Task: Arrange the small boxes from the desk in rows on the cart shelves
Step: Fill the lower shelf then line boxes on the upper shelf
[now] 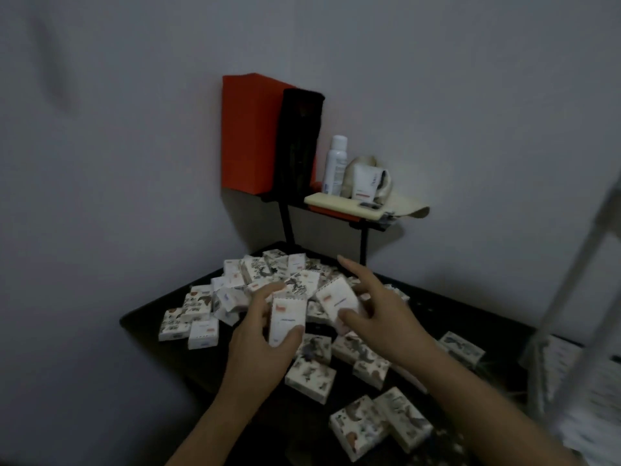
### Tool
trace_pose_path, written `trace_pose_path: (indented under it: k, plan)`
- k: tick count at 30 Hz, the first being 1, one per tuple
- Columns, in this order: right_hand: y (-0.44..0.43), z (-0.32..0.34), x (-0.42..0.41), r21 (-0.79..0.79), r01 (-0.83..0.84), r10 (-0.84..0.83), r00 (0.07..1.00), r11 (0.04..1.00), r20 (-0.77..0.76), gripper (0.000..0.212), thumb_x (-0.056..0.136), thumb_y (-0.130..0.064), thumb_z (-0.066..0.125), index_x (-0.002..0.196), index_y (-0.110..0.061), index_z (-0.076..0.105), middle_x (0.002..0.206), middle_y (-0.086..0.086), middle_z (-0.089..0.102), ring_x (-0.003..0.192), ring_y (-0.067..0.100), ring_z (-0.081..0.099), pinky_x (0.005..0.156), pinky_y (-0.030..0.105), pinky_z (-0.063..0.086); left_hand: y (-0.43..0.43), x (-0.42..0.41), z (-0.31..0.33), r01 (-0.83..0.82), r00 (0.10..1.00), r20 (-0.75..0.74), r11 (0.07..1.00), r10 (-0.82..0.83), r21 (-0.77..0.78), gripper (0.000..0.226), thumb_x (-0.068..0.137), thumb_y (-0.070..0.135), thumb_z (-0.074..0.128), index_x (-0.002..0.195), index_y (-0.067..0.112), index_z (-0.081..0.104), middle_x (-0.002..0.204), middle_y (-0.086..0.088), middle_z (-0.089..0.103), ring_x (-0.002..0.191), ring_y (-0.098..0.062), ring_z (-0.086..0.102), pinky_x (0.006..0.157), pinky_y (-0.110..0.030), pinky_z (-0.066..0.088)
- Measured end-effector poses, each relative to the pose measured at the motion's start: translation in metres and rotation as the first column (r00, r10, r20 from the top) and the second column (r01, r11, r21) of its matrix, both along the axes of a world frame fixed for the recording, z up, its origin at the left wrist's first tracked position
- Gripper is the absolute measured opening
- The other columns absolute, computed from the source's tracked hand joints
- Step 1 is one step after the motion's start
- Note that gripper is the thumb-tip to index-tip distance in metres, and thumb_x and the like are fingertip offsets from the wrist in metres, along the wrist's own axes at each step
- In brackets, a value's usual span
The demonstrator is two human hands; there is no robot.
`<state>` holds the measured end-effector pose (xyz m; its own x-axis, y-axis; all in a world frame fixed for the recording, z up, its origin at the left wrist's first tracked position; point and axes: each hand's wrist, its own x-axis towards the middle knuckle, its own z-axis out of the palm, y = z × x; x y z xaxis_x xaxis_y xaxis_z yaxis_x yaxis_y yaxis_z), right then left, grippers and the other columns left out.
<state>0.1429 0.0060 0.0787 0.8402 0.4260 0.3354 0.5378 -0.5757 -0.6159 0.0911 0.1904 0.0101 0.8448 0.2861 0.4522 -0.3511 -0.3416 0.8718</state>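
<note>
left hand [265, 351] grips one small box [288, 317] upright, thumb on its front; right hand [379, 311] pinches a second small box [336, 299] just beside it, index finger out straight. looks like light, stiff card that is easily crushed, so hold across the narrow sides. both held just over the box pile [268, 277] on the worktop [470, 317], cart [571, 297] at the right.

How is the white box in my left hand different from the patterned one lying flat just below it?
The small white cardboard box in the left hand is held upright above the black desk; the patterned cardboard box lies flat on it. The held one shows a plain white face with a red mark; the lying one, dark printed figures. Both look the same size. The right hand grips a similar white box.
</note>
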Motion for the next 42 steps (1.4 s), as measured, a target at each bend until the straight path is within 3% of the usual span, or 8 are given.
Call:
trace_pose_path:
  k: [4,11,18,22,28,31,36,42]
  plan:
    - [-0.058,0.059,-0.035,0.132,0.059,-0.079,0.986,0.989,0.149,0.032,0.084,-0.024,0.070,0.106,-0.040,0.053,0.105,-0.016,0.061,0.072,0.012,0.069,0.065,0.045,0.058,-0.053,0.005,0.055,0.255,0.963,0.092,0.967,-0.254,0.001,0.040,0.090,0.009,0.064,0.116,0.038,0.058,0.112,0.017,0.063,0.103,-0.002,0.062,0.077,-0.026,0.056]
    - [-0.151,0.138,-0.106,0.338,0.216,-0.355,0.830,0.916,0.431,0.017,0.077,-0.036,0.069,0.084,-0.026,0.058,0.085,-0.009,0.068,0.077,0.009,0.066,0.065,0.031,0.056,-0.154,0.003,0.137,0.502,0.816,0.310,0.864,-0.487,0.037,0.027,0.092,0.010,0.060,0.114,0.026,0.061,0.105,0.008,0.069,0.099,-0.010,0.066,0.078,-0.031,0.057]
    - [-0.261,0.199,-0.148,0.469,0.367,-0.592,0.581,0.803,0.558,0.020,0.087,-0.023,0.069,0.096,-0.013,0.054,0.096,-0.004,0.066,0.088,0.011,0.066,0.068,0.034,0.059,-0.238,-0.019,0.206,0.469,0.665,0.536,0.849,-0.520,0.243,0.024,0.080,0.027,0.064,0.102,0.027,0.054,0.094,0.015,0.066,0.087,-0.008,0.064,0.071,-0.018,0.050]
    - [-0.326,0.210,-0.146,0.415,0.553,-0.676,0.438,0.722,0.592,0.021,0.090,-0.019,0.066,0.103,-0.022,0.051,0.096,-0.012,0.060,0.093,0.008,0.063,0.069,0.017,0.054,-0.287,-0.026,0.237,0.449,0.637,0.553,0.841,-0.537,0.301,0.027,0.078,0.022,0.066,0.099,0.025,0.050,0.092,0.012,0.065,0.083,-0.006,0.062,0.065,-0.021,0.051]
    - [-0.388,0.205,-0.118,0.174,0.773,-0.732,0.467,0.611,0.497,0.017,0.089,-0.019,0.067,0.098,-0.029,0.057,0.102,-0.003,0.065,0.093,0.015,0.063,0.077,0.034,0.055,-0.343,-0.008,0.273,0.337,0.688,0.479,0.825,-0.545,0.454,0.029,0.082,0.017,0.068,0.100,0.024,0.047,0.101,0.008,0.065,0.092,-0.014,0.063,0.076,-0.035,0.054]
    - [-0.395,0.205,-0.109,0.161,0.685,-0.700,0.664,0.710,0.262,0.013,0.089,-0.015,0.067,0.093,-0.026,0.061,0.100,0.000,0.065,0.090,0.018,0.067,0.081,0.041,0.059,-0.362,0.008,0.287,0.306,0.734,0.394,0.787,-0.553,0.536,0.027,0.084,0.016,0.066,0.103,0.021,0.048,0.106,0.005,0.062,0.094,-0.016,0.061,0.082,-0.037,0.054]
    - [-0.390,0.202,-0.106,0.009,0.569,-0.569,0.820,0.822,0.063,0.012,0.093,-0.012,0.060,0.099,-0.020,0.067,0.102,0.004,0.067,0.078,0.011,0.062,0.060,0.011,0.049,-0.388,0.031,0.298,0.258,0.754,0.302,0.685,-0.584,0.681,0.025,0.086,0.016,0.065,0.102,0.021,0.047,0.112,0.002,0.062,0.100,-0.017,0.058,0.080,-0.031,0.054]
    - [-0.391,0.201,-0.104,-0.059,0.574,-0.577,0.809,0.817,-0.111,0.014,0.099,-0.013,0.050,0.107,-0.017,0.060,0.103,0.004,0.060,0.067,0.002,0.048,0.047,0.009,0.040,-0.418,0.051,0.309,0.336,0.742,0.199,0.613,-0.640,0.715,0.035,0.084,0.022,0.071,0.110,0.022,0.047,0.110,0.003,0.060,0.097,-0.018,0.059,0.081,-0.030,0.052]
